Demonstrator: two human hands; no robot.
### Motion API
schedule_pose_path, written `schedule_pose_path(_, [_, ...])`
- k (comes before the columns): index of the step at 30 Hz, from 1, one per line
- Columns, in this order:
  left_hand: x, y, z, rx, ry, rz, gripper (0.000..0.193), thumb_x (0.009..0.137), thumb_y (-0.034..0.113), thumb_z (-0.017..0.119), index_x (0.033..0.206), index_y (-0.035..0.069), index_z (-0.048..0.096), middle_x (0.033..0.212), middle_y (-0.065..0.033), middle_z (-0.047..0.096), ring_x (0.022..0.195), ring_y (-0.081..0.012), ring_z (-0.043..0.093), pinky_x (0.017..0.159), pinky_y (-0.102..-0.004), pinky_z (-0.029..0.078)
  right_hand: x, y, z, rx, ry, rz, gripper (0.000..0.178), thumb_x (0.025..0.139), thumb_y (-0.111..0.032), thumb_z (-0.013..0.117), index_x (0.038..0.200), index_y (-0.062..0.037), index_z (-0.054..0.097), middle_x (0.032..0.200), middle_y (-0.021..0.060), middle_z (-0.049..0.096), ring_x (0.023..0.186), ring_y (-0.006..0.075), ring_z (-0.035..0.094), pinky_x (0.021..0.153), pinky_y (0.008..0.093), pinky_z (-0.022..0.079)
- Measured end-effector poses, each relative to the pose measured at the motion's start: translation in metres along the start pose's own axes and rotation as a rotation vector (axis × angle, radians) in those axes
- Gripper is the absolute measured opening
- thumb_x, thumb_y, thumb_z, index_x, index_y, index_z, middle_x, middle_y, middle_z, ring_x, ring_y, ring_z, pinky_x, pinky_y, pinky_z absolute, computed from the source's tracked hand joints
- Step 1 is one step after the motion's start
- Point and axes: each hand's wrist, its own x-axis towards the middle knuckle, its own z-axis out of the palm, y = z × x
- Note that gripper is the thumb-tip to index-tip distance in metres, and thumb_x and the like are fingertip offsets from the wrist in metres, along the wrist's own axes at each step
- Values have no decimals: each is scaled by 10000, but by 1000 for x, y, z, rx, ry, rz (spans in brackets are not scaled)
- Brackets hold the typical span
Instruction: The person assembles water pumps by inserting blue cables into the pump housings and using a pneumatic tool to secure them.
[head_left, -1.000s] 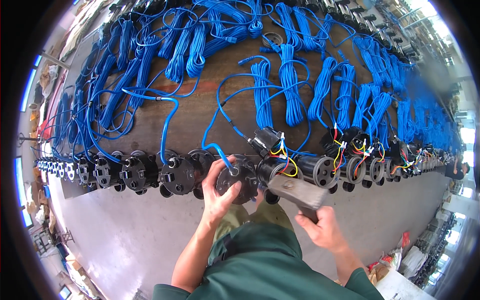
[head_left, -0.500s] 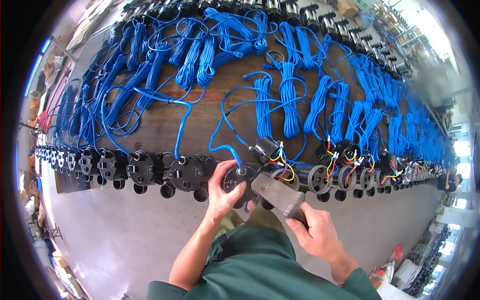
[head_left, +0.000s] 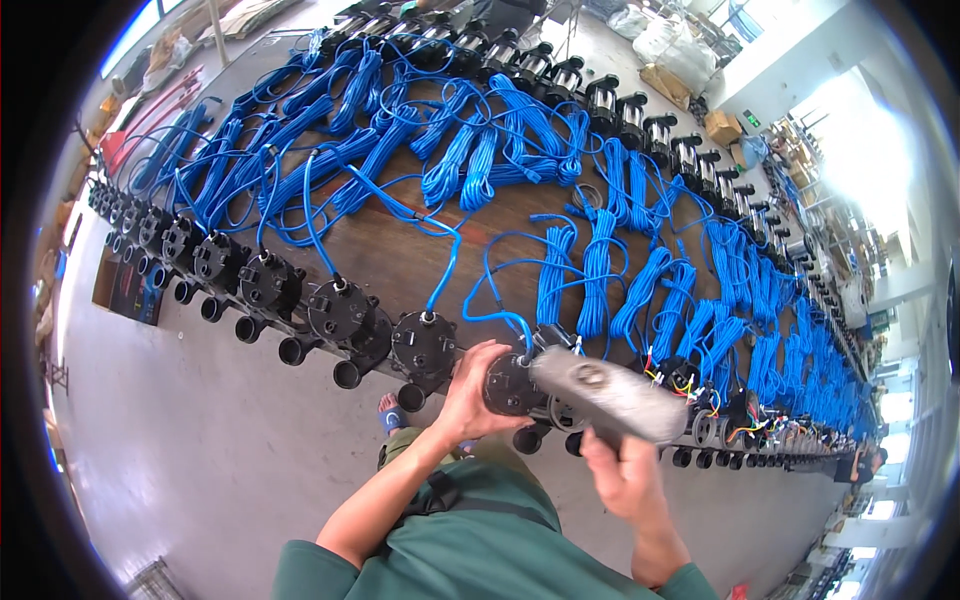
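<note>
- A brown tabletop (head_left: 370, 235) stretches across a bright workshop with a pale grey floor (head_left: 240, 430).
- At the table's near edge, the round black housing (head_left: 512, 388) faces the wearer, its lid on.
- The left hand (head_left: 468, 396) grips this housing's left side, fingers curled around its rim.
- The right hand (head_left: 630, 482) is closed around the handle of a hammer (head_left: 612, 396); its blocky grey head overlaps the housing's right edge in view, and whether they touch I cannot tell.
- A blue cable (head_left: 500, 317) rises from the housing's top.
- Leftward, similar lidded housings (head_left: 340, 312) line the edge; rightward, open cylinders (head_left: 705, 429) show coloured wires (head_left: 741, 432).
- Beyond lie tied blue cable bundles (head_left: 597, 272), then black-and-metal units (head_left: 601, 98).
</note>
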Motion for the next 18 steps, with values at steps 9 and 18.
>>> schedule_pose_path(9, [-3,-1,-1,-55,30,-69,1039,537,313,1008,1424,77,520,1346,-166,631,1248,-393,615,1075,-494,479,5,-6,5,-50,-272,255,280,1036,-254,648,1124,8,691,696,135,639,612,219,618,620,370,496])
schedule_pose_path(18, [4,2,-2,-41,13,-63,990,548,295,984,1407,108,528,1307,-136,629,1164,-379,637,1040,-483,496,-7,65,4,-111,-133,343,337,1061,-294,651,984,32,618,651,70,597,586,135,566,562,333,451])
